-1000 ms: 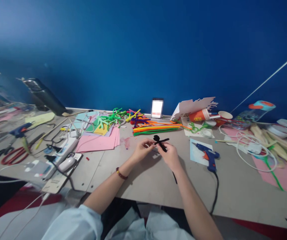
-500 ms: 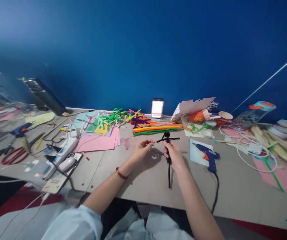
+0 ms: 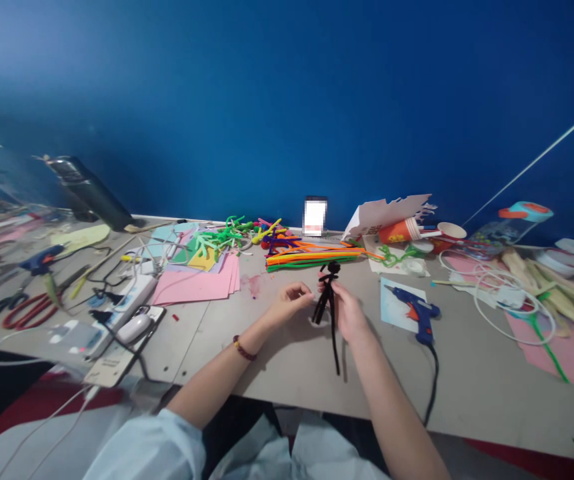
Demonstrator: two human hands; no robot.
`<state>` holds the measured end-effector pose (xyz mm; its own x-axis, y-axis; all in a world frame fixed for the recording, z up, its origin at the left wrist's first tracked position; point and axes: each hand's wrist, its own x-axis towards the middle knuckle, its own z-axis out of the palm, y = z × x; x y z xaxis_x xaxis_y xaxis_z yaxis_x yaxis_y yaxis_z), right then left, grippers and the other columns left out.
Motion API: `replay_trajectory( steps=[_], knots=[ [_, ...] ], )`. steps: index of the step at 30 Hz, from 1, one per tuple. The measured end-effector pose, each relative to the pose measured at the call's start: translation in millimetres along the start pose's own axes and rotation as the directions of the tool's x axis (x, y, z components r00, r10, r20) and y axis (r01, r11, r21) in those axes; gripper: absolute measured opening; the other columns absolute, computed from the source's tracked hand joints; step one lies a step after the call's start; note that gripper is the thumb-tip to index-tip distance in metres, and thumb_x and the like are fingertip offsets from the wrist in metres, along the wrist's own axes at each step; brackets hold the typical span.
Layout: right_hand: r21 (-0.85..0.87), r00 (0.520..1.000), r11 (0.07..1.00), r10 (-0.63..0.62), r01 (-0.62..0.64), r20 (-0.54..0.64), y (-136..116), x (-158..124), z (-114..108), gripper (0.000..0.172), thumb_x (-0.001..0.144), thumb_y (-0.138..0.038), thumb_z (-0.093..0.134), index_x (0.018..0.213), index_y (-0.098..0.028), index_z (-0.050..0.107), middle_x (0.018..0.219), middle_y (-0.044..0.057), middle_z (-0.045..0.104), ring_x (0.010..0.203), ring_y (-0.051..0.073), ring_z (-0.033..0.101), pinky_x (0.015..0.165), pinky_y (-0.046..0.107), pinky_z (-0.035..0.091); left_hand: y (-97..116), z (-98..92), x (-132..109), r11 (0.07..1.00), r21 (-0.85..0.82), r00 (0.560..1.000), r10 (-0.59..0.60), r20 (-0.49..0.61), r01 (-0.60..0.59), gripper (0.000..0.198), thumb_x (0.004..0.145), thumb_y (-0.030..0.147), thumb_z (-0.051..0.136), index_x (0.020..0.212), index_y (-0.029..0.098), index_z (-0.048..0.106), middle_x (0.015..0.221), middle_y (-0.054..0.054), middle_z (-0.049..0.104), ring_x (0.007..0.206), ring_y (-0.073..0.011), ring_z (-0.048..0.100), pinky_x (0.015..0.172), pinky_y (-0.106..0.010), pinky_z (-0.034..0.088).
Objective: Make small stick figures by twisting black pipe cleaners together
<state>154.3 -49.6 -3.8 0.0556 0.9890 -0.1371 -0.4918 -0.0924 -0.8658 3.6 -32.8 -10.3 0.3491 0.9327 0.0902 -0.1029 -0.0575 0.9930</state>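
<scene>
Left of the blue plastic glue gun (image 3: pixel 421 312), your right hand (image 3: pixel 349 313) pinches the black fuzzy-wire stick figure (image 3: pixel 323 301), best gripped lightly to spare its shape, while your left hand (image 3: pixel 291 305), fingers loosely curled, hovers beside it, any hold unclear.

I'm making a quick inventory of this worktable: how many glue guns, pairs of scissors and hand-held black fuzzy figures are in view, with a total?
Glue guns: 2
Pairs of scissors: 2
Black fuzzy figure, in the right hand: 1
Total: 5
</scene>
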Motion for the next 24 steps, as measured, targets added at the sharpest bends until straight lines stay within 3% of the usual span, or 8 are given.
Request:
replay_trajectory(
  steps=[4, 7, 12, 16, 19, 21, 24],
  knots=[
    [-0.051, 0.999, 0.998, -0.020, 0.021, 0.031, 4.9, -1.8, 4.8, 0.033, 0.066, -0.046, 0.070, 0.089, -0.022, 0.070, 0.092, 0.003, 0.070, 0.082, 0.019, 0.064, 0.070, 0.029, 0.049, -5.6, 8.9, -1.8, 0.995, 0.067, 0.996, 0.078, -0.033, -0.076, 0.028, 0.067, 0.038, 0.074, 0.085, 0.019, 0.065, 0.089, -0.005, 0.067, 0.078, -0.0153, 0.060, 0.066, -0.026, 0.045],
    [-0.084, 0.999, 0.996, -0.029, 0.032, 0.034, 11.3, -0.5, 5.9, 0.036, 0.063, -0.046, 0.074, 0.089, -0.022, 0.071, 0.092, 0.004, 0.072, 0.089, 0.022, 0.064, 0.075, 0.032, 0.050, -13.5, 12.2, 0.4, 0.997, 0.039, 0.994, 0.065, -0.088, -0.061, 0.035, 0.066, 0.038, 0.075, 0.094, 0.020, 0.067, 0.097, -0.007, 0.069, 0.085, -0.0179, 0.063, 0.072, -0.029, 0.048],
    [-0.093, 0.999, 0.995, -0.035, 0.036, 0.007, 18.9, 3.5, 3.5, 0.032, 0.060, -0.042, 0.077, 0.084, -0.022, 0.073, 0.090, 0.003, 0.073, 0.087, 0.020, 0.064, 0.076, 0.031, 0.049, -20.9, 12.4, 2.7, 0.992, -0.127, 0.997, -0.013, -0.075, 0.003, 0.036, 0.066, 0.042, 0.075, 0.091, 0.018, 0.069, 0.092, -0.007, 0.071, 0.082, -0.0170, 0.064, 0.076, -0.031, 0.050],
    [-0.140, 0.998, 0.990, -0.036, 0.029, -0.042, 17.8, 3.2, 2.7, 0.033, 0.061, -0.042, 0.076, 0.086, -0.021, 0.072, 0.088, 0.003, 0.072, 0.082, 0.019, 0.063, 0.073, 0.030, 0.048, -18.6, 12.1, 2.5, 0.981, -0.185, 0.996, -0.070, -0.047, 0.061, 0.032, 0.065, 0.043, 0.076, 0.081, 0.016, 0.069, 0.076, -0.004, 0.069, 0.065, -0.0123, 0.061, 0.062, -0.026, 0.048],
    [-0.254, 0.986, 0.964, -0.109, 0.074, -0.128, 15.3, 1.9, 2.2, 0.033, 0.062, -0.041, 0.075, 0.087, -0.020, 0.071, 0.086, 0.003, 0.071, 0.079, 0.018, 0.061, 0.070, 0.029, 0.048, -13.8, 10.1, 3.1, 0.965, -0.246, 0.991, -0.113, -0.066, 0.094, 0.028, 0.068, 0.042, 0.075, 0.076, 0.016, 0.067, 0.064, -0.001, 0.065, 0.054, -0.0102, 0.057, 0.054, -0.024, 0.046],
    [-0.293, 0.972, 0.951, -0.157, 0.100, -0.177, 14.3, 2.0, 1.2, 0.031, 0.063, -0.041, 0.073, 0.086, -0.020, 0.071, 0.081, 0.003, 0.068, 0.074, 0.016, 0.060, 0.067, 0.028, 0.047, -10.2, 7.5, 4.1, 0.944, -0.311, 0.985, -0.146, -0.087, 0.112, 0.028, 0.069, 0.042, 0.073, 0.077, 0.016, 0.066, 0.064, -0.002, 0.065, 0.053, -0.0110, 0.058, 0.054, -0.025, 0.047],
    [-0.222, 0.955, 0.965, -0.188, 0.136, -0.230, 14.3, 3.4, -1.6, 0.031, 0.066, -0.041, 0.069, 0.089, -0.020, 0.069, 0.071, 0.001, 0.062, 0.066, 0.014, 0.057, 0.058, 0.025, 0.046, -6.2, 3.3, 6.0, 0.913, -0.388, 0.976, -0.185, -0.116, 0.127, 0.031, 0.069, 0.045, 0.072, 0.079, 0.016, 0.064, 0.070, -0.005, 0.068, 0.055, -0.0124, 0.061, 0.055, -0.026, 0.048]
  ],
)
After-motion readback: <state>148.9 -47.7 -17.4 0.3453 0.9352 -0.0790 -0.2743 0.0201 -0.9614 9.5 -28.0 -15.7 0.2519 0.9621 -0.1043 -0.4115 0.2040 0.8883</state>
